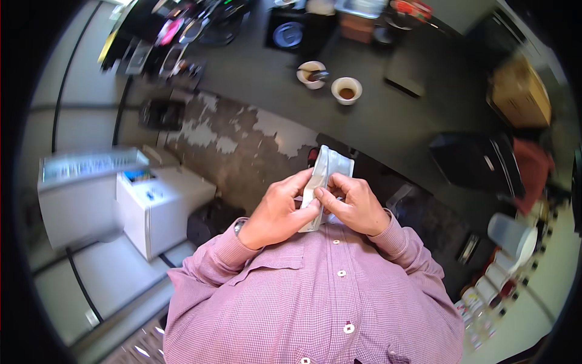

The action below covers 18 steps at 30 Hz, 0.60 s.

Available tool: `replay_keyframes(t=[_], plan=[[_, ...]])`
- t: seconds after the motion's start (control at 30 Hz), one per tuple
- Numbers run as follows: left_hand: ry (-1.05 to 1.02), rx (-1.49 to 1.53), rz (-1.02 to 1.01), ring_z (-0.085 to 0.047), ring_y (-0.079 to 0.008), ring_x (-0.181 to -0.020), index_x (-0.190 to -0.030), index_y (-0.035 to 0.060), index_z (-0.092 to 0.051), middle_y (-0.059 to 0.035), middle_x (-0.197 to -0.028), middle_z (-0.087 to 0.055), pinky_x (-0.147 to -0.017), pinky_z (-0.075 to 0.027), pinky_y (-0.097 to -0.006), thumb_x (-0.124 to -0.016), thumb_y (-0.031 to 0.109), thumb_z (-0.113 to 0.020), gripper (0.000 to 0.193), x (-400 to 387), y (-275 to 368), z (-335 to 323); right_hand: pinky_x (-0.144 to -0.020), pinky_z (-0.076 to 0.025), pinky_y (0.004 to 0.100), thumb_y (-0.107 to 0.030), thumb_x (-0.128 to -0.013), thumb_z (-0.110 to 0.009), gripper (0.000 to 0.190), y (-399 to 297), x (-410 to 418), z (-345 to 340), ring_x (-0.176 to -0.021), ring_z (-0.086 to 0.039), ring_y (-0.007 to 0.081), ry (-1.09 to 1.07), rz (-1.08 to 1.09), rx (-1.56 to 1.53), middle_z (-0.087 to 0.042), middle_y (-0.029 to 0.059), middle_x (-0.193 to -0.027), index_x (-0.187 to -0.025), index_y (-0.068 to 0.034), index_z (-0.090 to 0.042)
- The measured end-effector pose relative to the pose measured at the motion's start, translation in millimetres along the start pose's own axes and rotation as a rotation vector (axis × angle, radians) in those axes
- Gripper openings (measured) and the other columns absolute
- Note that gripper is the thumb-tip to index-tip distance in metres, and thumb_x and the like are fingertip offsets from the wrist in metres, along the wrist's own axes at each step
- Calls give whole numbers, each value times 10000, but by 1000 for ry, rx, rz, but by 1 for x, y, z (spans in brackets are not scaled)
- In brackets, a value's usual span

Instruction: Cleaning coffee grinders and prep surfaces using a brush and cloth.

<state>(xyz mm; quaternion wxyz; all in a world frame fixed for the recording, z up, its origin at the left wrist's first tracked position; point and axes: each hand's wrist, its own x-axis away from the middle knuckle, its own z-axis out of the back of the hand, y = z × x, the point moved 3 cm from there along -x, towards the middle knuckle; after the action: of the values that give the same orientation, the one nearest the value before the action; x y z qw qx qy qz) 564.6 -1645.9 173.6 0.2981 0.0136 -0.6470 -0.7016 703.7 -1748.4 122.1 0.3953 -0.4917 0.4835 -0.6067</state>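
Note:
Just in front of my shirt I hold a pale, silvery flat pouch (336,161), tilted with its far end upward. My left hand (275,214) grips its left side, thumb lying across the front. From the other side my right hand (359,204) pinches it, the thumb close to the left thumb tip. What is inside the pouch cannot be seen. Beyond my hands, on the dark counter, stand two white cups: one cup (346,91) holds brown liquid, and the other cup (302,73) has brown contents and a spoon (318,75) in it.
The dark counter (282,102) crosses ahead and runs down my right side. On it are a black bag (468,159), a cardboard box (520,93), a translucent pitcher (511,234) and several jars. White appliances (150,204) stand at left, above a patchy floor (227,123).

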Motion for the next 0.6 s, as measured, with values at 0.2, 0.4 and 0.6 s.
replay_keyframes(t=[0.2,0.4,0.6], plan=[[309,32,40,-707,-172,-998,-1314,-57,-566,-149,-1118,-721,-868,-561,-329,-939,98,-653,416,40,-80,25,-702,-600,291,-150,-1050,-583,204,65,-40,-61,-787,-723,125,-382,-132,-225,-723,76,-860,-1021,47,-628],[637,-61,60,-705,-392,-939,-1209,-56,-559,-240,-1024,-695,-841,-551,-430,-865,132,-673,408,58,-180,43,-696,-625,309,-135,-1022,-557,202,112,-84,-134,-807,-737,153,-480,-275,3,-721,89,-900,-1016,50,-641],[773,-201,164,-641,-486,-1020,-1291,-43,-491,-293,-1176,-630,-877,-532,-521,-853,94,-617,476,76,-289,93,-660,-592,357,-224,-978,-573,260,169,-135,-234,-728,-767,253,-414,-153,482,-703,171,-706,-889,9,-643]])
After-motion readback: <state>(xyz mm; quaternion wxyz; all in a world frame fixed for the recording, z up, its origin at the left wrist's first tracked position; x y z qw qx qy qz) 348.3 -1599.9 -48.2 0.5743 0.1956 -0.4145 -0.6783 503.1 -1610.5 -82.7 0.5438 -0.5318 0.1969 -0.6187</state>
